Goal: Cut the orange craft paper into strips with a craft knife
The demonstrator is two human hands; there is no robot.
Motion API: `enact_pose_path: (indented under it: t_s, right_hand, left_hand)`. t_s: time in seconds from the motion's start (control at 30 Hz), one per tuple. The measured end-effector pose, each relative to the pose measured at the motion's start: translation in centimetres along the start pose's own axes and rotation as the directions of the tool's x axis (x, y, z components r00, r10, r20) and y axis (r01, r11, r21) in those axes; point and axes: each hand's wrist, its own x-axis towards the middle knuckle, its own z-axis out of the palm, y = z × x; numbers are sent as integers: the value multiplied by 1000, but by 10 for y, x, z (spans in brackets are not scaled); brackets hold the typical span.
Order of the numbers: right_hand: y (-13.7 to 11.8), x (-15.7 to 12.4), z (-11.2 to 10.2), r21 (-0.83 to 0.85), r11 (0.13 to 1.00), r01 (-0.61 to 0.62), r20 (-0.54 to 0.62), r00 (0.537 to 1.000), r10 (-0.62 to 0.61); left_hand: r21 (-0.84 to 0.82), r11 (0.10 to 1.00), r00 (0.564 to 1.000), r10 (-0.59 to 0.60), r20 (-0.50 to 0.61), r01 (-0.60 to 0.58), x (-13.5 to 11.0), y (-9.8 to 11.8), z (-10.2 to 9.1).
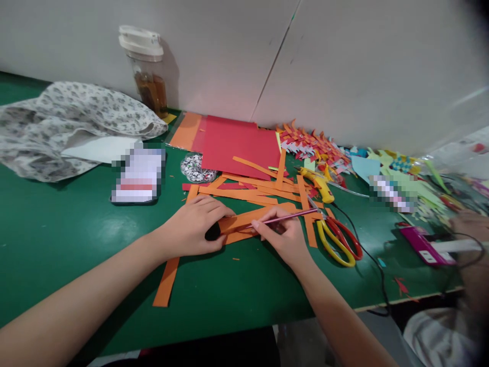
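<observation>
My left hand holds the end of a folded or layered orange paper strip, thumb on the near side and fingers on the far side. A dark patch shows between thumb and fingers; I cannot tell what it is. In my right hand is a slim pink pencil, tilted low, its lower end over the orange strip. More orange strips lie crossed just beyond my hands, and one orange strip runs out below my left wrist. Scissors with red and yellow handles lie right of my right hand.
Red paper sheets, a clear case of googly eyes and a yellow glue gun lie behind. A phone, patterned cloth and drink bottle stand left. Another person's hand is at right near a magenta device.
</observation>
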Motion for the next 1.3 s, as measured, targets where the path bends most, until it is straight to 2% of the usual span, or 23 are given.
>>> enact_pose_path:
  t_s: [0.1, 0.27, 0.47, 0.6, 0.67, 0.83, 1.0, 1.1, 1.3]
  right_hand:
    - [1, -1, 0, 1, 1000, 27, -7, 1000, -27]
    - [-1, -2, 4, -35, 999, 10, 80, 997, -7]
    - [-1, -1, 1, -53, 998, 28, -25, 999, -29]
    - [-2, -2, 6, -68, 995, 73, 42, 997, -70]
    - [-1, -2, 8, -69, 996, 53, 65, 997, -48]
    - [0, -1, 4, -76, 997, 21, -11, 1000, -22]
    - [-3, -4, 7, -97, 992, 78, 45, 996, -74]
    - [-3, -3, 8, -109, 992, 68, 62, 996, -62]
    - [-1, -2, 5, -67, 997, 35, -12, 999, -36]
  left_hand:
    - [1, 1000, 1000, -3, 5, 3, 1, 0, 0]
    - [7, 1000, 1000, -10, 17, 10, 1, 0, 0]
    - [-1, 1000, 1000, -6, 5, 6, 1, 0, 0]
    - [-4, 1000, 1000, -6, 11, 6, 0, -1, 1]
    - [1, 1000, 1000, -4, 7, 4, -1, -2, 2]
    - [4, 1000, 1000, -6, 14, 6, -1, -2, 1]
    - [5, 1000, 1000, -1, 9, 1, 0, -1, 1]
    - [8, 1000, 1000, 2, 5, -2, 0, -2, 1]
    - [2, 1000, 1000, 0, 11, 0, 0, -1, 1]
